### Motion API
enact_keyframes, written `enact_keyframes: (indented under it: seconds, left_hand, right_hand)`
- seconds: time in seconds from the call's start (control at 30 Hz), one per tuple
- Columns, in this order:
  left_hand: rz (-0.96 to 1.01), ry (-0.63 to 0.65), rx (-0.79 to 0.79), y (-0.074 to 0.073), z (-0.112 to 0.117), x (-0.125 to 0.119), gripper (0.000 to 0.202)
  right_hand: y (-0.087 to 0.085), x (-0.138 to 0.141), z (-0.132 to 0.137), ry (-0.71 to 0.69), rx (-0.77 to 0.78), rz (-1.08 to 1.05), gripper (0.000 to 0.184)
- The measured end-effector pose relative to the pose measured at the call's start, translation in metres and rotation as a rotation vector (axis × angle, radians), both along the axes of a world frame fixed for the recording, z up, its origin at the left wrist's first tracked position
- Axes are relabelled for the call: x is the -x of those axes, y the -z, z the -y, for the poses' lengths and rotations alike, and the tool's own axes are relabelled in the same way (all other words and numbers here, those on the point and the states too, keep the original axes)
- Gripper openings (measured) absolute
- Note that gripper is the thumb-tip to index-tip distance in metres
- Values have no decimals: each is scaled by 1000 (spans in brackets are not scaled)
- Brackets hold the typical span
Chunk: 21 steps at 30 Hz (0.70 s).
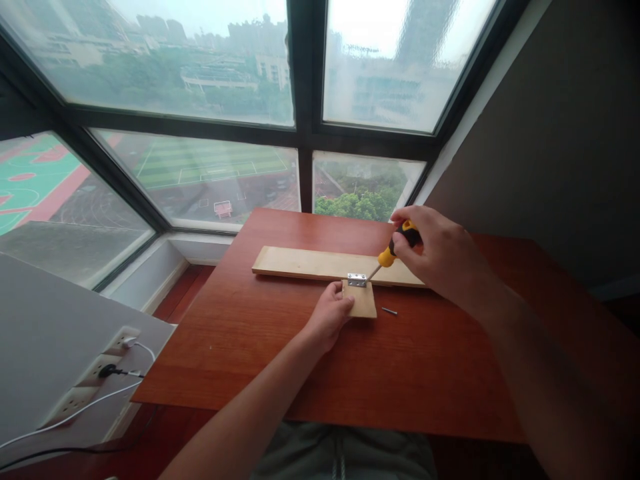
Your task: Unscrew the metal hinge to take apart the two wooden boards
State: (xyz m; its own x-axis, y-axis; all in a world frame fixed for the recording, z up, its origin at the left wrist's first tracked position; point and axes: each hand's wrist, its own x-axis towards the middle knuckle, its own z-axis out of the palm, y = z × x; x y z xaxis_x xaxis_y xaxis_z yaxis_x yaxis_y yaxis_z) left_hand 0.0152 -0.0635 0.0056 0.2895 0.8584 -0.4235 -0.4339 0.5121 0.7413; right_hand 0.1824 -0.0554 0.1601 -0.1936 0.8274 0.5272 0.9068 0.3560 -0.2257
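Observation:
My right hand (pixel 433 250) is closed around the black and yellow handle of a screwdriver (pixel 387 257). Its shaft slants down to the left, and the tip is at the right end of a small silver hinge (pixel 357 280). The hinge lies across the edge between a long pale board (pixel 305 261) and a small square wooden piece (pixel 363 303). My left hand (pixel 333 310) grips that small piece at its left side, thumb on top. A loose screw (pixel 389 311) rests on the tabletop just right of the small piece.
The reddish-brown wooden table (pixel 240 347) stretches under both boards. Large windows with dark frames (pixel 305 100) stand behind it. At the lower left, wall sockets (pixel 95 370) hold plugs with white and black cables. A dark wall (pixel 550 147) rises on the right.

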Motion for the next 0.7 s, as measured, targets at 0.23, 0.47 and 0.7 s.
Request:
enact_keyframes:
  seconds: [0.23,0.47,0.7]
  left_hand:
    - [14,-6,-7,2,0,0,41]
    - [14,-1,-13,5,0,0,40]
    - [18,8,-20,5,0,0,40]
  right_hand:
    - [0,0,1,-6,22,30,25]
    - [-1,2,3,-14,23,-8,33]
    - [1,-2,-1,35,0,8,25]
